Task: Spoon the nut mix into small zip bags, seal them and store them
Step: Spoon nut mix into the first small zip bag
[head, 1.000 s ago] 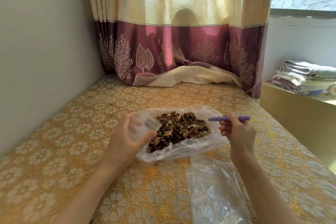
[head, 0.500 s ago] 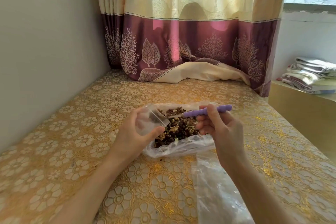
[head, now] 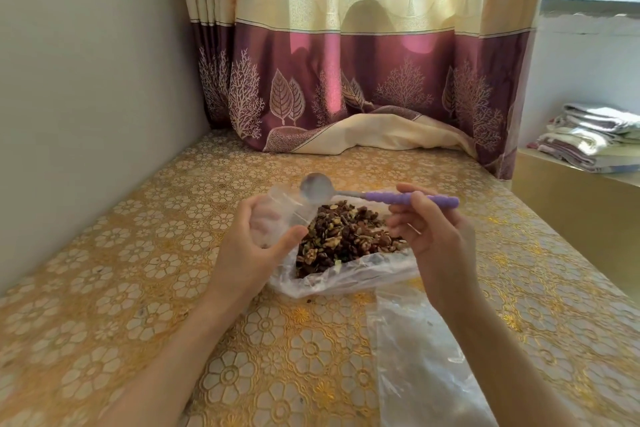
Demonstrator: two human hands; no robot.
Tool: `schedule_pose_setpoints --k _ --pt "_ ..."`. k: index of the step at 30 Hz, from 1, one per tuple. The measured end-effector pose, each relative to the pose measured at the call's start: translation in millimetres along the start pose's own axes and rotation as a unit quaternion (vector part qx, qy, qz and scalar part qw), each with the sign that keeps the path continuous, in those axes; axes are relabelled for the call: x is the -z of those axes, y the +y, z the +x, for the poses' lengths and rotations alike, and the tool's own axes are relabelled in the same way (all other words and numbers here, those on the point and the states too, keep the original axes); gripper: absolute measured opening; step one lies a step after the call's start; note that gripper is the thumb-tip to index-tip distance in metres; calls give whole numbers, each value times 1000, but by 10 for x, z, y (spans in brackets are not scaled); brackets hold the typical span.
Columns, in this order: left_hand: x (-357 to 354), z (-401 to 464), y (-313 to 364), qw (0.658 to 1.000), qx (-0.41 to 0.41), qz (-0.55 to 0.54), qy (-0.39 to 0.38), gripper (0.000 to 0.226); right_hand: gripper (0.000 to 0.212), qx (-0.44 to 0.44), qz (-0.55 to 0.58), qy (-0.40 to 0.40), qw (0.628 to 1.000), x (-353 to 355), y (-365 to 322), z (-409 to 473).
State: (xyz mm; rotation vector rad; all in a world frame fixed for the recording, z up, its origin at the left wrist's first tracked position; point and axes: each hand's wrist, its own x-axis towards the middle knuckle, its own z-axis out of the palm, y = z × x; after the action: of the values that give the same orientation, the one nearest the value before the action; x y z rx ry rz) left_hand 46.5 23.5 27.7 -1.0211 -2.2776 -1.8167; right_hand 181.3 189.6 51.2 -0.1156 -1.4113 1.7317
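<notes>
Lay heaped on an open plastic sheet [head: 346, 282] mid-table [head: 104, 270], the nut mix [head: 343, 239], between both hands. Held at its mouth by the left hand [head: 256, 253], fingers curled round it, a small zip bag [head: 277, 211]; pinched by the handle in the right hand [head: 429, 239], a spoon [head: 381, 196], bowl seemingly empty over the bag. Looked like filling; next, probably another scoop tipped inside without spilling.

Left side: bare gold floral tablecloth [head: 104, 274] runs to the grey wall [head: 86, 80], which closes that edge.
Far end: open cloth up to the bunched curtain [head: 363, 94].
Centre: open plastic bag [head: 346, 279] of nut mix [head: 346, 236] lies between the left hand [head: 256, 246] and right hand [head: 433, 239].
Above the mix: spoon [head: 381, 196] spans across.
Near right: flat clear bags [head: 422, 357] cover the cloth.
Right edge: a ledge with folded towels [head: 595, 135].
</notes>
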Motion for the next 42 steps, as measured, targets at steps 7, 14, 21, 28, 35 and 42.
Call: schedule_pose_setpoints --k 7,14,21,28,35,42 --pt "27 1 4 999 -9 -38 35 60 21 53 -288 140 946 289 133 132" --pt "106 24 58 990 -24 -120 67 51 31 66 -376 125 916 281 201 123" --pt "194 59 75 989 -25 -132 65 61 29 40 -362 124 923 296 205 129" --pt "242 67 88 988 -27 -132 80 43 22 19 -328 113 938 324 222 153" --pt "149 10 102 997 -39 -59 8 53 25 -9 -316 118 941 384 222 195" --pt "27 16 55 999 -45 9 -28 76 28 -5 -318 118 941 405 192 206"
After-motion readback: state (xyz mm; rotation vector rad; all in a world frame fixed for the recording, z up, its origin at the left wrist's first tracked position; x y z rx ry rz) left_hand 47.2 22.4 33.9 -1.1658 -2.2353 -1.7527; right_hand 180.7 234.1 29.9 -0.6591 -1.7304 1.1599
